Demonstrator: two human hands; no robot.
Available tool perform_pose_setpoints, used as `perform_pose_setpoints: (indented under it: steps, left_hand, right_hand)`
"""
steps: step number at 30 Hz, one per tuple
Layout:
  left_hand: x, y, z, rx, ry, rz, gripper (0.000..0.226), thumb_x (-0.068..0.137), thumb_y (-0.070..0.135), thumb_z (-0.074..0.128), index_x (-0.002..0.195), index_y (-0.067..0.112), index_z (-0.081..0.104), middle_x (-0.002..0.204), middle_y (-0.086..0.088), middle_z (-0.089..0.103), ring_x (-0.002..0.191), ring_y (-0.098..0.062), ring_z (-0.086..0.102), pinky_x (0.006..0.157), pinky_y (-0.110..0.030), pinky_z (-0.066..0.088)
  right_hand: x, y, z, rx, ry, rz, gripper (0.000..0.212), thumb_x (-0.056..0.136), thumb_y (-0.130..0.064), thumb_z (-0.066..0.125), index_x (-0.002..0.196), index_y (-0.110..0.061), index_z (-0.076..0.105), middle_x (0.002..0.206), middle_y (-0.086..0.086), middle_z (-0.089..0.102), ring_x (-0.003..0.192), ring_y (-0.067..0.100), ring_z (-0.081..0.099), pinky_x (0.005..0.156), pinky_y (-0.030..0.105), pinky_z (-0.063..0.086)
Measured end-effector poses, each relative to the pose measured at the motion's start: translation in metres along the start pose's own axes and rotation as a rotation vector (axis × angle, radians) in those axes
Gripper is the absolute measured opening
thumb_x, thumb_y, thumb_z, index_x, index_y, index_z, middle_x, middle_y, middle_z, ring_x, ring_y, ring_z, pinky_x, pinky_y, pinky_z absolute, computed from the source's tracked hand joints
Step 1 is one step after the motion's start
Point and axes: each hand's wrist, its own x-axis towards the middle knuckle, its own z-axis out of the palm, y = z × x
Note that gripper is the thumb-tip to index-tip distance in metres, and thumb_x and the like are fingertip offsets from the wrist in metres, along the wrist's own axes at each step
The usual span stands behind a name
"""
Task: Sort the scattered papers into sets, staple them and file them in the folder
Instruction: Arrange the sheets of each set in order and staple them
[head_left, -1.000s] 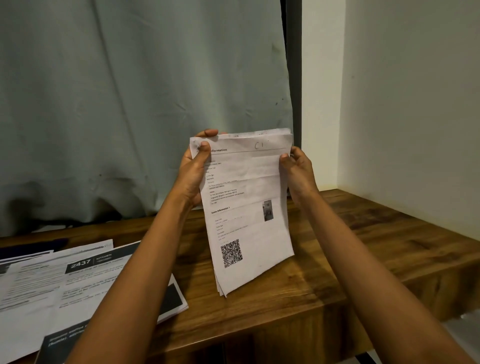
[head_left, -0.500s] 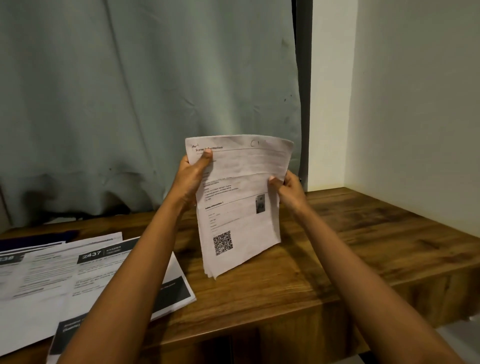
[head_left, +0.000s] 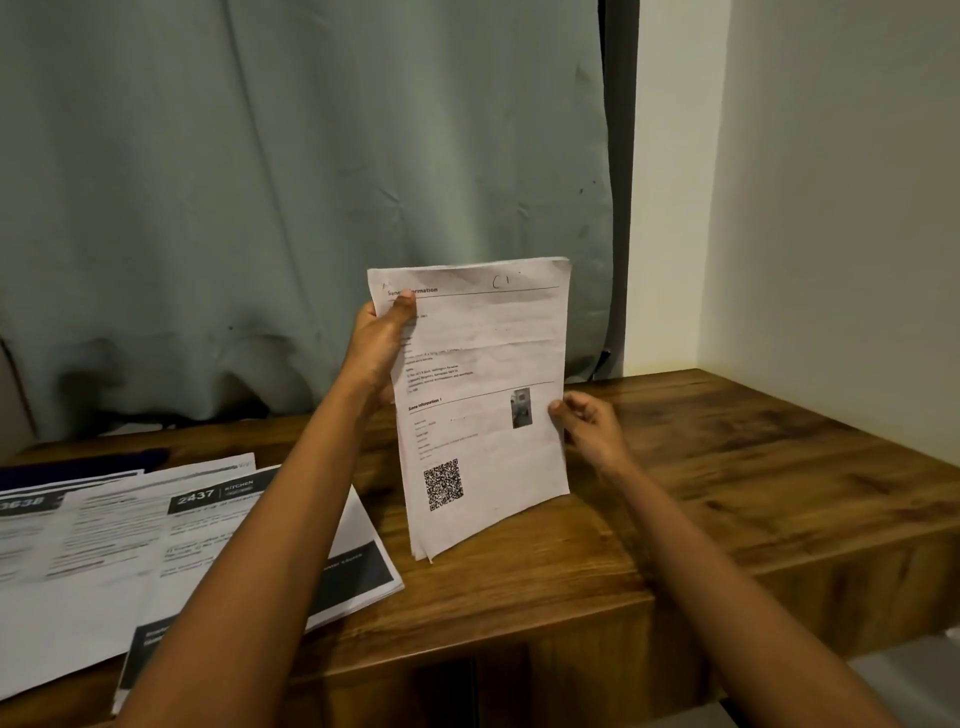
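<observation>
Near left, loose sheets (head_left: 182, 545) lie spread on the table (head_left: 727, 493). Beyond them the stack of papers (head_left: 483, 415) stands on end, long axis nearly upright, lowest corner pointing at the wood. Whether it touches is unclear. The left hand (head_left: 376, 348) grips it high on the left edge, thumb in front; the right hand (head_left: 592, 426) meets the right edge lower down — pinching or merely touching, I cannot tell. Squaring the stack likely comes next.
</observation>
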Motion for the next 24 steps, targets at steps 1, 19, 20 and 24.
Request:
perform_pose_setpoints:
  steps: [1, 19, 20, 24]
  left_hand:
    - [0.0, 0.001, 0.001, -0.007, -0.008, 0.002, 0.02, 0.097, 0.023, 0.055, 0.111, 0.009, 0.057, 0.097, -0.008, 0.069, 0.085, -0.024, 0.069, 0.069, -0.038, 0.06]
    - [-0.011, 0.017, 0.0, -0.208, -0.3, 0.099, 0.026, 0.093, 0.038, 0.044, 0.107, 0.021, 0.058, 0.121, -0.003, 0.066, 0.111, -0.025, 0.061, 0.094, -0.044, 0.052]
    - [-0.012, 0.017, 0.001, -0.209, -0.299, 0.103, 0.027, 0.09, 0.04, 0.045, 0.103, 0.02, 0.058, 0.119, -0.002, 0.067, 0.112, -0.025, 0.061, 0.097, -0.045, 0.05]
    - [-0.011, 0.016, 0.003, -0.231, -0.327, 0.114, 0.02, 0.088, 0.036, 0.047, 0.094, 0.019, 0.056, 0.115, -0.002, 0.069, 0.111, -0.023, 0.062, 0.097, -0.043, 0.05]
  right_hand:
    - [-0.001, 0.0, 0.0, -0.009, 0.0, 0.013, 0.011, 0.095, -0.022, 0.054, 0.097, -0.019, 0.064, 0.099, -0.003, 0.07, 0.094, 0.016, 0.068, 0.07, 0.026, 0.057]
    - [0.024, -0.075, 0.02, 0.231, 0.156, -0.059, 0.018, 0.099, -0.02, 0.049, 0.106, -0.011, 0.064, 0.094, -0.004, 0.069, 0.085, 0.013, 0.065, 0.078, 0.029, 0.056]
    - [0.024, -0.076, 0.021, 0.237, 0.157, -0.059, 0.019, 0.099, -0.02, 0.049, 0.107, -0.01, 0.063, 0.094, -0.005, 0.069, 0.084, 0.011, 0.065, 0.077, 0.028, 0.056]
    - [0.025, -0.085, 0.024, 0.25, 0.157, -0.088, 0.023, 0.1, -0.023, 0.047, 0.114, -0.012, 0.061, 0.1, -0.005, 0.068, 0.086, 0.008, 0.065, 0.07, 0.02, 0.055]
